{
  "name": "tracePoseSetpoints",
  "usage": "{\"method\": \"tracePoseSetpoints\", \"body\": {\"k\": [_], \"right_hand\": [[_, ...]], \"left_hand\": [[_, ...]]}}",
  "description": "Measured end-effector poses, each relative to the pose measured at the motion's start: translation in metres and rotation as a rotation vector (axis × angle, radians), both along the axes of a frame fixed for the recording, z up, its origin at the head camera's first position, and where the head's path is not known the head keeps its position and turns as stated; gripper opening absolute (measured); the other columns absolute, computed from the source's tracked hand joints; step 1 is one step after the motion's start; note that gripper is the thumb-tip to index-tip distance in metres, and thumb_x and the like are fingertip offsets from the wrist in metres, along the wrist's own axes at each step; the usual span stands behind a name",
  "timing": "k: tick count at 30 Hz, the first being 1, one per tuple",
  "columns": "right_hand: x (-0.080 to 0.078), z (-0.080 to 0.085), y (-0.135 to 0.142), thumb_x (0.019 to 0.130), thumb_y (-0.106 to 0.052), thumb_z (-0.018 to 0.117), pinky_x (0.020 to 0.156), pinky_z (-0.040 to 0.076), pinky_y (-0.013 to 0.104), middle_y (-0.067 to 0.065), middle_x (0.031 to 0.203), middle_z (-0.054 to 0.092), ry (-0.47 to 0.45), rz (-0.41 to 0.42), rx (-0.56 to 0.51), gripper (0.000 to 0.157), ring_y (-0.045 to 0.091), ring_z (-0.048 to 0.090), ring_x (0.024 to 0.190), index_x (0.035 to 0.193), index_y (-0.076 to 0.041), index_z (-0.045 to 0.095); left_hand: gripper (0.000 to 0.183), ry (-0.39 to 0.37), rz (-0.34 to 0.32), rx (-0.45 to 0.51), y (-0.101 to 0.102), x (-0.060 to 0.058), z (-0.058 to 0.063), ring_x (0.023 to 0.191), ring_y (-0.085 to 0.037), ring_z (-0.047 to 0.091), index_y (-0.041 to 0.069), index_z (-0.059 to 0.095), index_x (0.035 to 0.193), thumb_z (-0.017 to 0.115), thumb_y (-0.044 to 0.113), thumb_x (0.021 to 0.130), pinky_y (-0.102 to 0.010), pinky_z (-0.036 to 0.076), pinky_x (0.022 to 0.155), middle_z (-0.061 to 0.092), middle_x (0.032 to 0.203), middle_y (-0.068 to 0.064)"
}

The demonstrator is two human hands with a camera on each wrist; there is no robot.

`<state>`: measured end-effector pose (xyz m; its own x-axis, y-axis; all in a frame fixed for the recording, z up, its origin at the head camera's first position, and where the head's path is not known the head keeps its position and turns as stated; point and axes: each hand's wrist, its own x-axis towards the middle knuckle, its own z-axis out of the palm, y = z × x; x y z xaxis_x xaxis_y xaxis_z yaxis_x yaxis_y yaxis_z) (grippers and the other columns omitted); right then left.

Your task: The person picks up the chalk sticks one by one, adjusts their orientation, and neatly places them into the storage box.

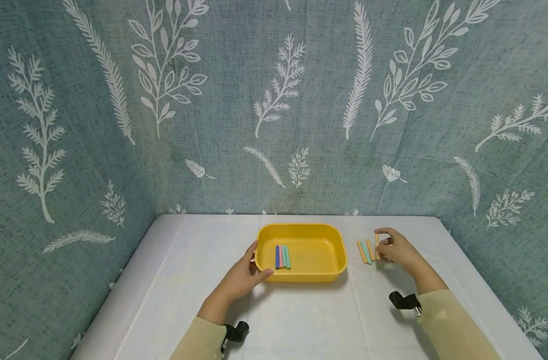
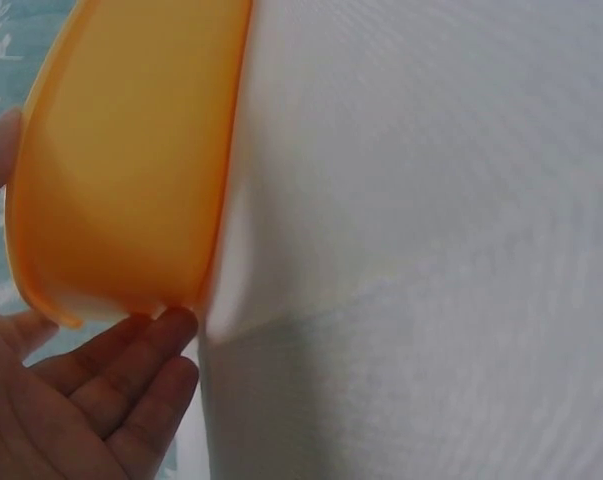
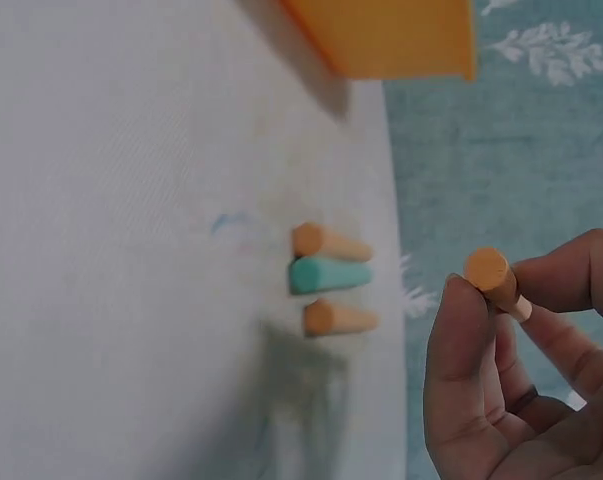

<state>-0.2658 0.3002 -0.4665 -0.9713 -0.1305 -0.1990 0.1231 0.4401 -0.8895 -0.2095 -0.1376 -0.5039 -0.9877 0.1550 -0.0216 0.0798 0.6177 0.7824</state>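
Note:
My left hand [image 1: 239, 279] grips the left end of a yellow plastic tray [image 1: 307, 278], thumb at the near corner and fingers against the outer side wall. Inside the tray, toward its left, a blue chalk stick [image 1: 277, 258], a pink one [image 1: 281, 258] and two green ones [image 1: 287, 258] lie side by side. To the right of the tray, my right hand [image 1: 401, 251] pinches an orange chalk stick [image 3: 491, 275] between thumb and fingers, held above the table. Left of that hand lie a green chalk stick [image 3: 326, 275] and two orange ones [image 3: 339, 318], one on each side of it.
A white cloth [image 1: 310, 320] covers the table. Teal fabric [image 1: 319, 100] with white leaf prints rises behind and at both sides, close to the table's edges. Each wrist carries a black camera mount [image 1: 404, 301].

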Motion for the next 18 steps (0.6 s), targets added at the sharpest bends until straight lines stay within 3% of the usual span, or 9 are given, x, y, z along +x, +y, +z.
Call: {"method": "tracePoseSetpoints", "body": {"k": [7, 18], "right_hand": [[0.007, 0.013, -0.008, 0.099, -0.001, 0.055, 0.085, 0.056, 0.049, 0.015, 0.103, 0.049, 0.020, 0.004, -0.026, 0.061, 0.026, 0.061, 0.087, 0.154, 0.001, 0.027], [0.017, 0.032, -0.031, 0.098, 0.000, 0.059, 0.083, 0.057, 0.048, 0.016, 0.106, 0.049, 0.038, -0.017, -0.053, 0.059, 0.023, 0.059, 0.086, 0.151, 0.000, 0.032]], "left_hand": [[0.099, 0.000, 0.001, -0.007, 0.000, 0.000, 0.000, 0.110, -0.022, 0.060, 0.014, 0.019, 0.161, 0.074, 0.051, 0.088, -0.048, 0.048, 0.098, 0.051, 0.145, -0.014], [0.099, -0.007, -0.002, -0.001, 0.000, -0.001, -0.001, 0.113, -0.024, 0.060, 0.014, 0.018, 0.162, 0.074, 0.051, 0.088, -0.050, 0.047, 0.099, 0.050, 0.146, -0.015]]}}
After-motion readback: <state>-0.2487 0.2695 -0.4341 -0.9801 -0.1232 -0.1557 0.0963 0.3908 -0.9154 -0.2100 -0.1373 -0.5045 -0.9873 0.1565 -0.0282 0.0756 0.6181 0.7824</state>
